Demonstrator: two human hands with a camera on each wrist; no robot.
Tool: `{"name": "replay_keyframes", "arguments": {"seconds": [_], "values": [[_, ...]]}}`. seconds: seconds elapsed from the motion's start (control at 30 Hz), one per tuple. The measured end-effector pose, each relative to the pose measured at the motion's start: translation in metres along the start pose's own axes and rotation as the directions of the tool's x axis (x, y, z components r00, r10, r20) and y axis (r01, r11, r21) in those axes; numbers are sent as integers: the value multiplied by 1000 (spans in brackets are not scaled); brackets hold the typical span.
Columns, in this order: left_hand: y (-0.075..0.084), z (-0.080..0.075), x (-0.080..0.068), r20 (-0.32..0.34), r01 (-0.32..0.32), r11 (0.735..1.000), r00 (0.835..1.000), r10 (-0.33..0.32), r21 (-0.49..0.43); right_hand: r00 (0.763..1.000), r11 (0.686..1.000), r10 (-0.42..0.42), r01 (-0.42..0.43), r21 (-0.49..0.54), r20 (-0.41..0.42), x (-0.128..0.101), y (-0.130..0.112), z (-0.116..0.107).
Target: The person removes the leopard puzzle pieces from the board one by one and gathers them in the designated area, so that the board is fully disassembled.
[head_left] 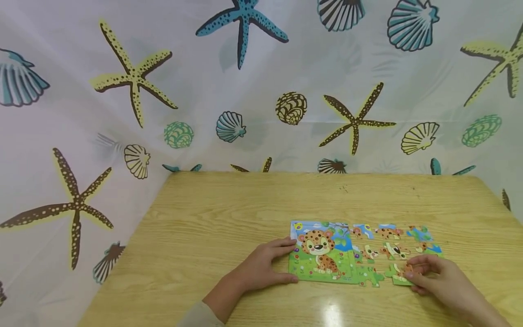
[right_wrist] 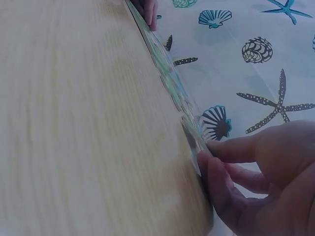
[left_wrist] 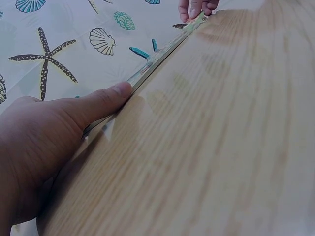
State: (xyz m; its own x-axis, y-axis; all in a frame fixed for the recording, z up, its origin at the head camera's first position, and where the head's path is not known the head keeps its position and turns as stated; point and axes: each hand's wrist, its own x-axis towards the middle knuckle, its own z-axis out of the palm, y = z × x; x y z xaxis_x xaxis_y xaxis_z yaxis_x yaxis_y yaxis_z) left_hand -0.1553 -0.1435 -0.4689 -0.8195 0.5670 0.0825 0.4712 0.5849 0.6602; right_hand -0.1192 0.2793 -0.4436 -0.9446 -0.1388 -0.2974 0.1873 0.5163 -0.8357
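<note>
A puzzle board (head_left: 323, 254) with a cartoon spotted leopard cub on grass lies on the table. My left hand (head_left: 265, 265) is at its left side, fingers and thumb spread and fairly straight, the tips touching the edge. In the left wrist view the thumb (left_wrist: 106, 101) lies along the board's near edge. My right hand (head_left: 439, 277) pinches a puzzle piece (head_left: 399, 274) with green and spotted parts at the front right of the loose pieces. The right wrist view shows its thumb and fingers (right_wrist: 221, 179) at that piece, slightly tilted.
Right of the board, several loose pieces lie in rough rows, among them a green corner piece (head_left: 369, 275), a face piece (head_left: 394, 250) and a blue-green leafy piece (head_left: 420, 233). Behind the wooden table (head_left: 204, 204) hangs a white curtain (head_left: 261, 81) printed with starfish and shells.
</note>
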Motion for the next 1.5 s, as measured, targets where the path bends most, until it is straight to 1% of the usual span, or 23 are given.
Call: {"name": "replay_keyframes", "arguments": {"seconds": [0.07,0.13,0.2,0.3,0.33,0.4,0.43,0.53,0.63,0.7,0.77,0.83,0.93,1.03,1.1,1.17,1.2,1.3,1.33,1.4,1.43,1.5], "values": [[0,0,0,-1,3,1000,1000,-3,0,1000,997,-7,5,-77,-29,0,-3,2],[0,0,-1,-2,5,1000,1000,-5,-2,998,985,-20,9,-173,-60,-1,-6,5],[1,0,-1,1,6,1000,1000,-6,-12,996,962,-31,6,-272,-87,-1,-8,6],[1,1,-1,6,9,1000,1000,-9,-24,991,910,-65,12,-415,-114,0,-11,7],[1,1,-1,6,8,1000,1000,-8,-24,990,893,-75,14,-451,-118,0,-11,7],[1,1,-1,2,5,1000,1000,-5,-20,990,879,-79,14,-477,-117,1,-12,7],[1,1,-1,0,3,1000,1000,-3,-14,990,880,-73,8,-476,-119,1,-12,8],[0,1,-1,-7,-5,1000,1000,5,-3,992,912,-40,-13,-410,-120,1,-12,11],[0,0,-1,-3,-4,1000,1000,4,-2,993,949,-17,-22,-315,-118,-1,-17,16],[1,-1,-1,2,-2,1000,1000,2,-7,995,970,-26,2,-245,-96,0,-22,21],[1,-1,-1,3,-3,1000,1000,3,-2,998,986,-43,34,-163,-55,3,-28,28],[1,-1,-1,2,-3,1000,1000,3,-2,997,993,-71,70,-92,-10,7,-35,35],[1,-1,-1,-4,-3,1000,1000,3,-6,991,993,-120,120,2,62,16,-45,47],[0,0,-1,-6,-1,1000,1000,1,-4,981,987,-156,149,68,117,25,-55,60],[0,1,-1,-7,0,1000,1000,0,4,971,980,-190,178,93,144,30,-61,69],[0,2,-1,-7,3,1000,1000,-3,7,968,979,-195,183,91,155,35,-66,77],[0,2,-1,-6,4,1000,1000,-4,5,969,980,-196,187,69,154,36,-68,80],[1,2,0,1,7,1000,1000,-7,-6,976,979,-183,192,-65,116,38,-74,89],[2,2,0,4,9,1000,1000,-9,-10,979,976,-176,187,-114,101,37,-76,91],[3,1,0,3,11,1000,1000,-11,-10,980,959,-183,194,-208,71,36,-79,94],[3,1,0,2,11,1000,1000,-11,-6,981,951,-187,196,-240,61,36,-80,96],[2,0,0,-1,12,1000,1000,-12,-1,978,939,-200,208,-273,55,35,-82,98]]}}
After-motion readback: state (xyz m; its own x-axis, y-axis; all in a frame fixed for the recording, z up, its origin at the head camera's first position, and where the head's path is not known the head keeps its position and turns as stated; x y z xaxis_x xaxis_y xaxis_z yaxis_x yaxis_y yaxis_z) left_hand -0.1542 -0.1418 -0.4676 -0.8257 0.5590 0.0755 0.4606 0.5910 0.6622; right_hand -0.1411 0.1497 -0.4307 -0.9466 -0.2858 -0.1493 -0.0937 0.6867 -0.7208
